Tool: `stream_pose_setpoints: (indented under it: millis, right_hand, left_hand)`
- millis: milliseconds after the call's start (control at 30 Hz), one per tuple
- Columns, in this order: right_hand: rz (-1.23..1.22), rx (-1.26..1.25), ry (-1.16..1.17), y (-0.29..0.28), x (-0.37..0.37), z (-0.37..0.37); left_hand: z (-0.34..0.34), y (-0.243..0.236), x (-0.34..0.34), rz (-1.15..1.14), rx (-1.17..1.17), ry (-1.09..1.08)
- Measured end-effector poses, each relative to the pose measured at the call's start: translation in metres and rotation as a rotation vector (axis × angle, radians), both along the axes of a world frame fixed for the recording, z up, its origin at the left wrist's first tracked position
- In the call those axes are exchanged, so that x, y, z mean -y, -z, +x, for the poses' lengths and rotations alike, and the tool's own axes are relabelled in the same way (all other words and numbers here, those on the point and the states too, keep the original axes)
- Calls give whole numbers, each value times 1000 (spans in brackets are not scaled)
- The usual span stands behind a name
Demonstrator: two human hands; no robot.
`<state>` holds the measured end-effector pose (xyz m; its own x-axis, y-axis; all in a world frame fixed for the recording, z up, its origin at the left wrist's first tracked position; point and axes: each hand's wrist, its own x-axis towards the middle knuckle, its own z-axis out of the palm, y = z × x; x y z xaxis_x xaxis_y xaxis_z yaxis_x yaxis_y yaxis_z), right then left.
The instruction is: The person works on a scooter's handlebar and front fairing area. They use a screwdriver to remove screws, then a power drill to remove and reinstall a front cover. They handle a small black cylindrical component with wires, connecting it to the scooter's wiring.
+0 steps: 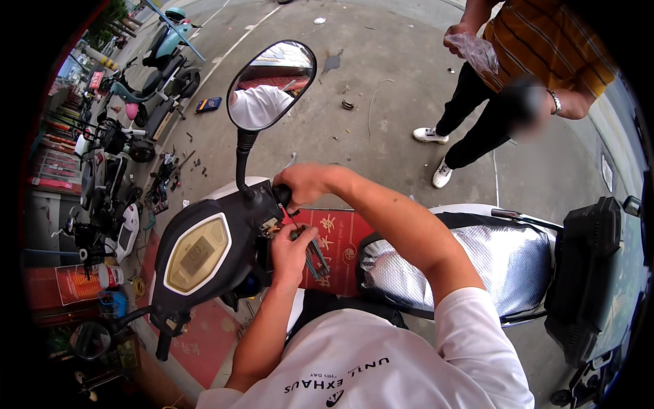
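Note:
Beside me stands an electric scooter with a black dash and a gold-framed display (pixel 197 253). My right hand (pixel 308 184) is closed at the far end of the handlebar, its fingers around the black grip (pixel 281 195). A small red piece (pixel 286 217) shows just below those fingers. My left hand (pixel 289 251) is nearer to me, behind the dash, with its fingers bent together. Thin dark and greenish strands (pixel 316 261) stick out by its fingertips; whether they are wires or a tool is unclear. A red floor mat (pixel 344 235) lies beneath both hands.
A round-edged mirror (pixel 274 85) rises from the handlebar. Silver covering wraps the seat (pixel 470 262), with a black rear box (pixel 591 279) behind. Across from me stands a person in a striped shirt (pixel 545 41), holding a clear plastic bag (pixel 477 53). Parked scooters (pixel 146 88) line the left.

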<state>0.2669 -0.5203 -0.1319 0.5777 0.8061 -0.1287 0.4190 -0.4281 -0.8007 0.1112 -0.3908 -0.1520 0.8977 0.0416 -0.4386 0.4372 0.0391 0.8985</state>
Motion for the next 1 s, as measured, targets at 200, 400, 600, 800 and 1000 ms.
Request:
stream_pose_setpoints:
  millis: [200, 400, 600, 800, 1000]
  right_hand:
    - [-21, 16, -4, 1, -4, 2]
    - [-17, -8, -8, 0, -3, 1]
    - [-77, 27, 51, 0, 0, -1]
    - [-86, -13, 66, -8, 2, -5]
    - [-76, -20, 66, -3, -1, -4]
  left_hand:
    - [9, -16, 6, -650, -407, -114]
    - [8, -3, 1, -214, -184, 27]
    - [10, -5, -22, -708, -367, 81]
    - [-4, -1, -28, -681, -159, 136]
    - [-1, 20, -10, -95, 54, -6]
